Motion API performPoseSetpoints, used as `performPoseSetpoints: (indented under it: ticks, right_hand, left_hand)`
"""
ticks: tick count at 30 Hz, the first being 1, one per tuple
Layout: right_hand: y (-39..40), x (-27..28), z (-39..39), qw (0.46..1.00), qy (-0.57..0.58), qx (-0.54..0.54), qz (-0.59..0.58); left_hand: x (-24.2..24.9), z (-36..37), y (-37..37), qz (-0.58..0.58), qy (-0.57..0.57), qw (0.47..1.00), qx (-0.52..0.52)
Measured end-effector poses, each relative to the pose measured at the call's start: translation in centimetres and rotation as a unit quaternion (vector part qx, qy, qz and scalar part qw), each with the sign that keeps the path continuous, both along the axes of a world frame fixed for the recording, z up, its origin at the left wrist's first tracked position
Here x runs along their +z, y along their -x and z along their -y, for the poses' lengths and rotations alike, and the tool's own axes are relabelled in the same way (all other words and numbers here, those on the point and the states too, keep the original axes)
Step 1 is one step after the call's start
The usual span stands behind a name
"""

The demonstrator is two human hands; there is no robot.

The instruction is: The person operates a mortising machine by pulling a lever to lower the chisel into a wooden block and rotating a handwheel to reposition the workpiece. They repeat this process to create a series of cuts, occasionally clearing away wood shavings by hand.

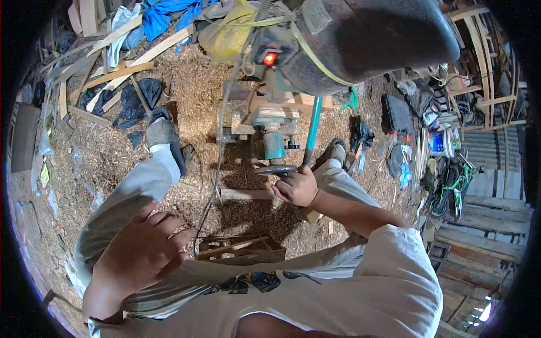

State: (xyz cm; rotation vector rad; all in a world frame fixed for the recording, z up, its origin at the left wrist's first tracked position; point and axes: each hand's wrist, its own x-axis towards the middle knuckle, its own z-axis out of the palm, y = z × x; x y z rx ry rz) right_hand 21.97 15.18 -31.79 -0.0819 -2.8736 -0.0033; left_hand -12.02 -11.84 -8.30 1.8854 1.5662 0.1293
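My right hand is closed around the lower end of a green lever. Right beside its fingers is a dark handwheel, fixed to a green cylinder on the machine. Over my left thigh, my left hand rests with its fingers apart and nothing in them. A large dark motor housing overhangs the machine, with a red lit switch on its left side. Pieces of wood sit under the housing, above the handwheel.
A dark cable hangs down past the machine's left. Wood shavings cover the floor. Between my legs stands a wooden crate. Long wood strips and a black plastic bag lie left; a green bicycle is at the right.
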Motion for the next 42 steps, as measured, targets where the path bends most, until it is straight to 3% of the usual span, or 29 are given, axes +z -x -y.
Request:
performPoseSetpoints:
  ticks: [4,7,12,19,24,30,31,33,34,35,37,38,40,42]
  right_hand:
    - [0.1,0.5,0.3,0.999,0.037,-0.007,-0.030]
    - [-0.2,0.5,0.5,0.999,0.034,-0.013,-0.024]
    - [-0.4,0.0,0.7,0.997,0.047,-0.022,-0.050]
    - [-0.9,2.0,1.3,0.994,0.084,0.003,-0.070]
    - [-2.7,8.1,2.6,0.992,0.124,0.020,-0.035]
    - [-4.0,21.1,2.5,0.965,0.256,-0.003,-0.057]
    - [-4.0,24.1,2.3,0.948,0.299,0.001,-0.105]
    - [-4.6,28.6,-0.8,0.848,0.521,-0.035,-0.093]
    - [-4.7,31.2,-1.8,0.879,0.454,0.016,-0.148]
    - [-3.9,32.3,-2.6,0.792,0.568,0.039,-0.219]
    - [-1.3,33.8,-6.8,0.750,0.540,0.202,-0.323]
    - [0.1,34.4,-7.9,0.749,0.538,0.206,-0.327]
    - [3.4,35.3,-8.4,0.696,0.509,0.200,-0.465]
    - [6.2,35.1,-7.1,0.728,0.373,0.136,-0.559]
  left_hand:
    - [0.8,-1.4,-1.4,-0.030,-0.023,0.999,-0.035]
    - [2.1,-2.0,-2.5,0.004,0.023,0.998,-0.056]
    - [2.1,-1.2,-4.8,-0.051,-0.055,0.992,-0.101]
    - [2.6,-1.5,-7.7,-0.092,0.000,0.986,-0.141]
    - [4.6,-3.3,-10.1,-0.102,0.023,0.984,-0.141]
    - [3.2,-4.4,-11.3,-0.103,0.001,0.983,-0.154]
    - [3.0,-4.6,-11.6,-0.106,0.001,0.983,-0.150]
    - [2.9,-5.3,-11.9,-0.114,0.020,0.981,-0.154]
    - [2.8,-5.6,-12.2,-0.122,0.041,0.979,-0.156]
    - [2.6,-5.9,-12.4,-0.126,0.040,0.979,-0.157]
    - [2.2,-6.4,-12.9,-0.147,0.062,0.975,-0.152]
    - [2.0,-6.7,-13.3,-0.153,0.061,0.975,-0.151]
    - [1.9,-7.2,-14.0,-0.157,0.078,0.971,-0.162]
    - [2.0,-7.7,-14.6,-0.149,0.081,0.971,-0.168]
